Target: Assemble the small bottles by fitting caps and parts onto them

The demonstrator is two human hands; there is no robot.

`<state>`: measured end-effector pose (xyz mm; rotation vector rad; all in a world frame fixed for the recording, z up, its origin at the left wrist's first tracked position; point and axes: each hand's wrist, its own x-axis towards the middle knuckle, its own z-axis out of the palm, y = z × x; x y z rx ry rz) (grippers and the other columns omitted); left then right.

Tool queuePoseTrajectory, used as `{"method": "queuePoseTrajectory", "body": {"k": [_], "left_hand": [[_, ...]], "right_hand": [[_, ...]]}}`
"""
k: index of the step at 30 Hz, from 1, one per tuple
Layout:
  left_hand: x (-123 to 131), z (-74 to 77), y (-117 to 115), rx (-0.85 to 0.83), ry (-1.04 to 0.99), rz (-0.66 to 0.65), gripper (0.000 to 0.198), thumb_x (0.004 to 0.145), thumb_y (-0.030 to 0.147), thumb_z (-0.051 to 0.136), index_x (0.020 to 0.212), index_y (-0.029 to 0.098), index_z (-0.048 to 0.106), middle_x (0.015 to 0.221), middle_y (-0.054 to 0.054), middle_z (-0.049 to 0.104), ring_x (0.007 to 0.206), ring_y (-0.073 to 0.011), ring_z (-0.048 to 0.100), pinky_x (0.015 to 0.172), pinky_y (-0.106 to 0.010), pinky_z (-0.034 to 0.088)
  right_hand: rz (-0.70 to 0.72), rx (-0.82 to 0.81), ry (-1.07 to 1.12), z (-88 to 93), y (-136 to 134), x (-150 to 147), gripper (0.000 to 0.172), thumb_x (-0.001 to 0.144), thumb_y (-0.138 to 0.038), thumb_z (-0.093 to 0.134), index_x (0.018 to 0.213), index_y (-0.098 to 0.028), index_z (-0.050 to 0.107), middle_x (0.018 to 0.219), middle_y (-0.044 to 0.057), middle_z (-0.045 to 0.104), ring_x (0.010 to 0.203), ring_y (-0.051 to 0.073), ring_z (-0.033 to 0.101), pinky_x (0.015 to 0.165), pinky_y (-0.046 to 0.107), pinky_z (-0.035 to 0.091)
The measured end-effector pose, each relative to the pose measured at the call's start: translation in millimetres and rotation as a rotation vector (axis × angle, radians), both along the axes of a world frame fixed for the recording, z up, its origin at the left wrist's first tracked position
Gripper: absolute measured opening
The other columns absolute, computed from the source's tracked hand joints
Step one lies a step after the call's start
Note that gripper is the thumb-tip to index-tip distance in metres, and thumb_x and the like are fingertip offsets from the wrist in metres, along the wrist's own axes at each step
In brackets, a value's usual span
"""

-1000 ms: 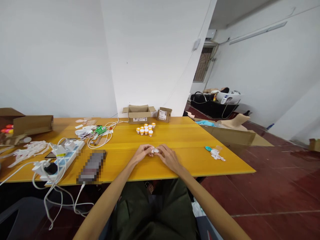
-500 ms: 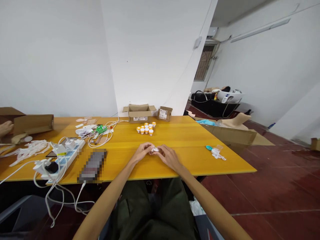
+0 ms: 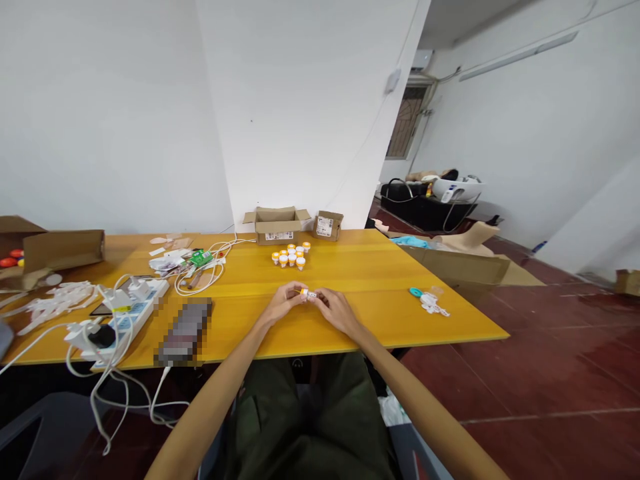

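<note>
Between my two hands, just above the near part of the table (image 3: pixel 380 320), is a small white container (image 3: pixel 307 294) with an orange edge at its left end and dark marks toward its right. My left hand (image 3: pixel 284 301) pinches the orange end with its fingertips. On the other end, my right hand (image 3: pixel 334 308) closes its thumb and fingers. Beyond the hands stands a cluster of several small containers with white tops and orange bands (image 3: pixel 292 256). To the right lie white plastic pieces (image 3: pixel 433 304) beside a teal ring (image 3: pixel 415 292).
An open cardboard box (image 3: pixel 278 235) and a smaller box (image 3: pixel 327 227) stand at the back. On the left are a phone (image 3: pixel 185 330), a power strip (image 3: pixel 150 293) with cables, white straps (image 3: pixel 65 299), and a box (image 3: pixel 65 252) near red balls (image 3: pixel 9 261).
The container in my hands has turned, and its orange edge and dark marks now show. Another person's hand has left the box at the far left, where red balls are visible.
</note>
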<state>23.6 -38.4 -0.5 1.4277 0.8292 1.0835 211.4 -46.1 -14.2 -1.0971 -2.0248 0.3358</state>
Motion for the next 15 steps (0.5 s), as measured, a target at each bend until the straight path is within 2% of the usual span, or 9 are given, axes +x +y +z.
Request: {"method": "queuePoseTrajectory", "body": {"k": [5,9,15], "left_hand": [[-0.7,4.0,-2.8,0.008,0.022,0.010,0.037,0.065,0.041,0.084,0.089,0.019,0.068,0.089,-0.004,0.073,0.090,-0.0204,0.068,0.088,-0.033,0.050],[-0.6,5.9,-3.6,0.010,0.019,0.017,0.037,0.064,0.041,0.084,0.089,0.019,0.068,0.090,-0.004,0.072,0.088,-0.0196,0.067,0.086,-0.032,0.051],[-0.7,1.7,-0.1,-0.018,-0.005,0.034,0.039,0.065,0.043,0.083,0.092,0.019,0.070,0.094,-0.005,0.073,0.089,-0.0200,0.067,0.082,-0.030,0.052]], "right_hand": [[0.018,-0.023,0.039,3.8,-2.5,-1.1,0.015,0.092,-0.034,0.056,0.086,-0.022,0.064,0.080,0.003,0.072,0.070,0.018,0.065,0.069,0.028,0.050],[0.043,-0.014,0.088,3.3,-3.7,-0.9,0.015,0.092,-0.033,0.056,0.098,-0.023,0.065,0.086,0.004,0.073,0.075,0.019,0.067,0.073,0.030,0.052],[0.080,0.040,0.130,-2.0,-0.5,0.5,0.017,0.090,-0.030,0.059,0.104,-0.024,0.066,0.097,0.005,0.073,0.078,0.019,0.067,0.076,0.032,0.054]]}}
